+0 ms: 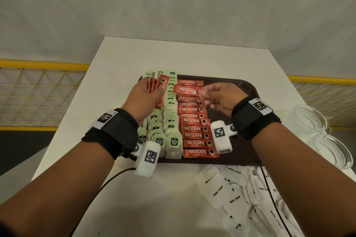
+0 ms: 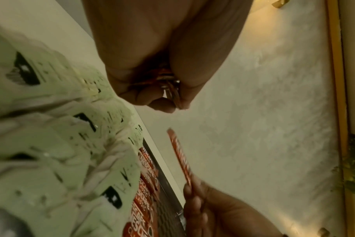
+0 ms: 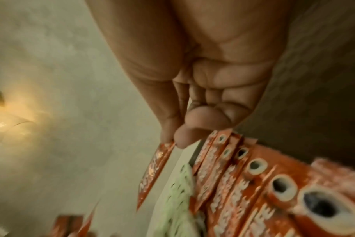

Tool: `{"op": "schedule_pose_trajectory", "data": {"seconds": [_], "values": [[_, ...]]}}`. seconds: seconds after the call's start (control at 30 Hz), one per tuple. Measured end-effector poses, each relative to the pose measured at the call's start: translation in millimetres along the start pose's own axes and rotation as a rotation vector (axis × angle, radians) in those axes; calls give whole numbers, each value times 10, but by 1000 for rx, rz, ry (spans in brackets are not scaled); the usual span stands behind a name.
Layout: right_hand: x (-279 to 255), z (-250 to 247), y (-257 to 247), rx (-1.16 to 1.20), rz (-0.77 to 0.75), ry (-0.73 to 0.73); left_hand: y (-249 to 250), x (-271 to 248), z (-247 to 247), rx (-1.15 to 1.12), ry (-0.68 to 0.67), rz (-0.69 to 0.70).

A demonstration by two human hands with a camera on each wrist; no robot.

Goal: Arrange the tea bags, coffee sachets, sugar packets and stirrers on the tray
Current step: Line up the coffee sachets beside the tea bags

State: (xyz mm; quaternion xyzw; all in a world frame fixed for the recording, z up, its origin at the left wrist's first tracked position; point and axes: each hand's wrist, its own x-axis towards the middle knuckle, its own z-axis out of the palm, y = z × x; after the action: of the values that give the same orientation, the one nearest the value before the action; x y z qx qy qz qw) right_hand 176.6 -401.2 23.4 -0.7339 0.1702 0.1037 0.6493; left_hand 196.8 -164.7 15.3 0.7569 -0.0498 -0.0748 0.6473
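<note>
A brown tray point(image 1: 248, 86) on the white table holds rows of green tea bags point(image 1: 170, 121) at its left and a column of red coffee sachets point(image 1: 193, 128) beside them. My left hand point(image 1: 148, 92) hovers over the tray's far left and grips a fanned bunch of coffee sachets point(image 1: 156, 82). My right hand point(image 1: 215, 95) pinches one coffee sachet point(image 1: 187, 90) by its end, just above the top of the red column; the same sachet point(image 3: 154, 170) hangs from thumb and forefinger. White sugar packets point(image 1: 231, 194) lie loose in front of the tray. No stirrers are in sight.
Two clear glass bowls point(image 1: 323, 136) stand at the table's right edge. A yellow mesh railing point(image 1: 42, 90) runs behind the table on both sides. A black cable point(image 1: 107, 183) trails from my left wrist across the near table.
</note>
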Motion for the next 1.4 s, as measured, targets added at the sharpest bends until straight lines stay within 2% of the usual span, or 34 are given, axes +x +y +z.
{"op": "schedule_pose_trajectory", "data": {"seconds": [0.23, 0.37, 0.53, 0.6, 0.67, 0.7, 0.77, 0.83, 0.93, 1.03, 1.1, 1.23, 1.3, 1.4], "values": [[95, -110, 184, -331, 205, 96, -30, -13, -90, -28, -25, -114], [112, -31, 125, -414, 214, 133, -40, -27, -81, -53, -42, -157], [171, 3, 90, -535, 269, 144, -51, -68, -60, -51, -113, -120], [162, 3, 84, -546, 230, 199, -45, -83, -58, -59, -165, -102], [118, 17, 69, -522, 98, 234, -33, -91, -44, -25, -180, -74], [83, 30, 43, -484, 12, 207, -24, -92, -27, -2, -181, -62], [-17, 80, -43, -428, -117, 62, -13, -79, 10, 44, -200, -46], [-125, 145, -142, -420, -171, -104, 11, -95, 60, 85, -258, -40], [-206, 197, -222, -369, -187, -231, 29, -107, 125, 148, -307, -33], [-231, 135, -186, -205, -116, -255, 50, -128, 144, 165, -310, -15], [-242, 50, -102, -84, -44, -202, 62, -142, 112, 157, -280, -13], [-246, -48, 127, 87, 114, 0, 42, -153, 1, 161, -187, -80], [-234, -38, 196, 83, 165, 88, 37, -157, -30, 153, -174, -111], [-186, 12, 227, -48, 193, 156, 34, -167, -19, 133, -171, -151]]}}
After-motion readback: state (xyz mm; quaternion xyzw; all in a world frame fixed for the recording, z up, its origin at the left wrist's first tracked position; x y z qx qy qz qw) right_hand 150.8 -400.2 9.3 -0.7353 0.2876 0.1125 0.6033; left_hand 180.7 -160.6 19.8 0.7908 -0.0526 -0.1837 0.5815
